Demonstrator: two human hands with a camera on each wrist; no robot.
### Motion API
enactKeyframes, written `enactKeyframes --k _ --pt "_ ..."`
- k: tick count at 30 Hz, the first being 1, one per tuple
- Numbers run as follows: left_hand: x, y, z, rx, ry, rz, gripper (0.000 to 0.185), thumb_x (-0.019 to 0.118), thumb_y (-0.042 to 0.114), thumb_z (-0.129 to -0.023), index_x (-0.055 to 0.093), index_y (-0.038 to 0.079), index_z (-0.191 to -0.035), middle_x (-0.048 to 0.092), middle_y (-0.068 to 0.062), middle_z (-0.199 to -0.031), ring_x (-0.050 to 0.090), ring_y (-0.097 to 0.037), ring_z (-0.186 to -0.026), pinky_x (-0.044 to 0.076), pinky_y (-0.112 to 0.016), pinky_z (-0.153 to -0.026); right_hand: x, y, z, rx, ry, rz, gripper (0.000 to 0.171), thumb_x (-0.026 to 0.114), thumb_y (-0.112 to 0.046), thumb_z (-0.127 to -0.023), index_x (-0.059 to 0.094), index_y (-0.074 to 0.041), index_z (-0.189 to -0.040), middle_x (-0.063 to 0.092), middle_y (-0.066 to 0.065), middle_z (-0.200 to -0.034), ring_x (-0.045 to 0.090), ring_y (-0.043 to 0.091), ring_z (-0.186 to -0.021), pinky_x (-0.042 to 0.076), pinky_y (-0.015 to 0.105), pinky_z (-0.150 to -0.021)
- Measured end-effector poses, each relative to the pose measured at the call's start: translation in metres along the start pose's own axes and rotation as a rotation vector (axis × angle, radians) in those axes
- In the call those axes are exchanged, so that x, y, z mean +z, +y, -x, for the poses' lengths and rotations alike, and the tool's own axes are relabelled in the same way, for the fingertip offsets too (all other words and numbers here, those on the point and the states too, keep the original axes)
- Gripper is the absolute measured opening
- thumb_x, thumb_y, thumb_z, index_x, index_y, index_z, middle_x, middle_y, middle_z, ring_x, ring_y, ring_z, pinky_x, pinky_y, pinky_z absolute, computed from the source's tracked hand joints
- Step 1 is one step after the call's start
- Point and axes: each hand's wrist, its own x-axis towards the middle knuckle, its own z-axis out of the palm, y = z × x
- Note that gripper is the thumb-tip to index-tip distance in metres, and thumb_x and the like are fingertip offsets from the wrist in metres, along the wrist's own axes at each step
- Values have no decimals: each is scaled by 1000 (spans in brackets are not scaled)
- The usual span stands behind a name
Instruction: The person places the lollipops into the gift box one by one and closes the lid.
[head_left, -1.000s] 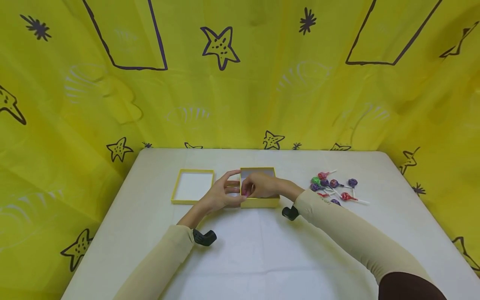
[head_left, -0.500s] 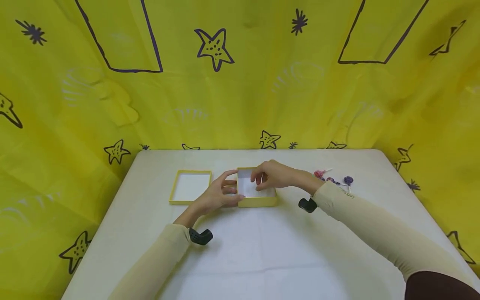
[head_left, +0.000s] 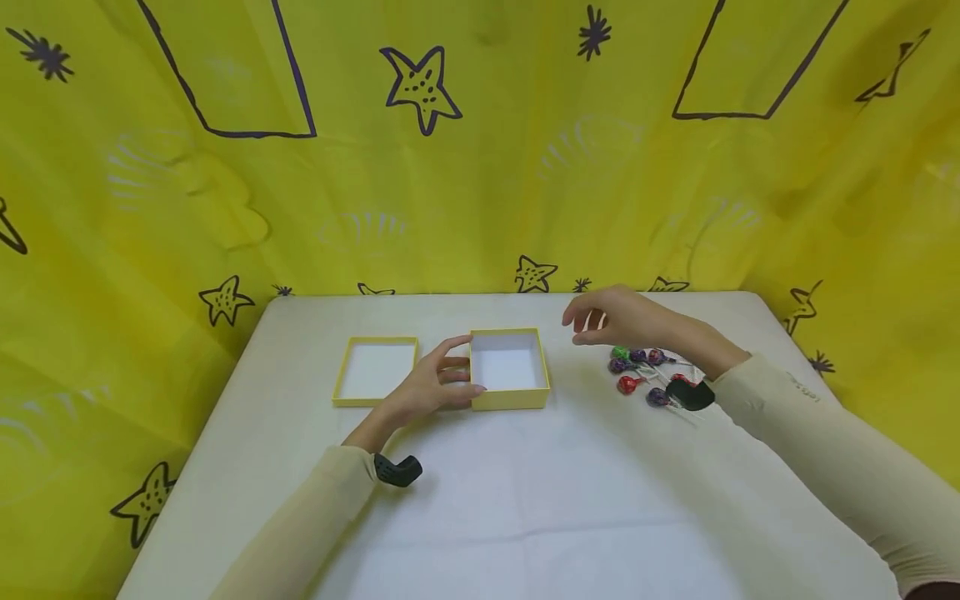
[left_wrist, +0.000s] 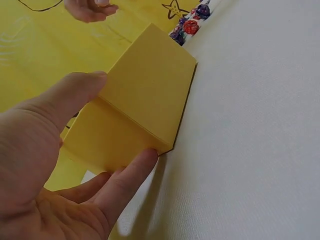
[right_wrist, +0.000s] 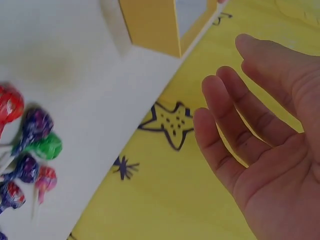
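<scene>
Open yellow box (head_left: 510, 401), upright on the white table (head_left: 495, 492) near its middle, with its white interior facing upward. It looks like thin, rigid cardboard: probably light enough to slide under a modest push, stiff at the corners, and liable to bow or dent if a wall is squeezed at mid-span. Its matte faces should offer fair friction; the soundest hold is likely low on the outer walls, close to a corner.

The left hand (head_left: 423, 385) grasps the box at its left side, the thumb at the top of the front left corner and a fingertip low on the left wall, as the left wrist view shows. To the left lies a shallow yellow-rimmed lid (head_left: 360, 402), its white inside uppermost and apart from the box.

To the right, the right hand (head_left: 628, 318) is released, fingers loosely bent around nothing. Near it lies a cluster of wrapped lollipops (head_left: 657, 397), hard-headed and thin-stemmed by appearance; the wrappers may slip, so a pinch across the round head seems surest. A yellow patterned curtain (head_left: 495, 192) closes the background.
</scene>
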Motion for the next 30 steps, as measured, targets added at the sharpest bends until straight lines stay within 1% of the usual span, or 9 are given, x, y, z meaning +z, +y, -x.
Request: enactKeyframes --k 5,10,13,16,19,25,30 --pt "1 2 -1 6 10 -25 94 84 8 -86 31 23 -161 44 -23 -151 54 -37 -130 60 -41 -88 -10 15 19 44 50 -1 20 77 -11 -93 74 -10 -113 73 -2 -99 67 15 -87 59 34 -78" --pt "1 4 -1 0 10 -57 93 84 10 -86 31 25 -161 45 -24 -151 55 -36 -128 59 -39 -90 -16 30 37 102 69 -6 24 78 -11 -93 73 -8 -115 73 -1 -99 68 19 -88 60 33 -75" --pt "0 5 -1 -3 9 -58 93 84 10 -86 31 26 -161 45 -24 -151 55 -36 -128 59 -40 -90 -18 41 46 127 79 12 25 79 -11 -92 72 -7 -115 73 0 -99 68 20 -88 59 31 -74" --pt "-1 4 -2 -7 7 -35 93 85 8 -86 33 27 -160 45 -23 -150 55 -36 -128 60 -40 -89 -19 53 55 150 91 35 25 79 -11 -92 72 -7 -116 73 0 -98 67 20 -88 59 29 -73" --pt "-1 3 -3 -1 11 -40 92 86 10 -85 35 29 -159 46 -21 -150 56 -34 -128 59 -39 -90 -18 65 64 185 112 57 26 78 -12 -93 72 -6 -117 72 2 -99 67 20 -88 58 27 -70" --pt "-2 1 -4 11 19 -57 92 87 12 -84 36 31 -158 46 -20 -150 56 -33 -128 58 -39 -92 -14 90 77 250 149 61 28 78 -14 -93 71 -3 -118 72 11 -106 67 27 -94 56 24 -68" --pt "-2 1 -4 7 22 -72 93 87 13 -84 35 29 -159 48 -20 -149 57 -33 -126 58 -38 -92 -8 109 87 284 168 68 32 77 -14 -94 69 0 -121 71 21 -115 67 35 -99 57 30 -73"
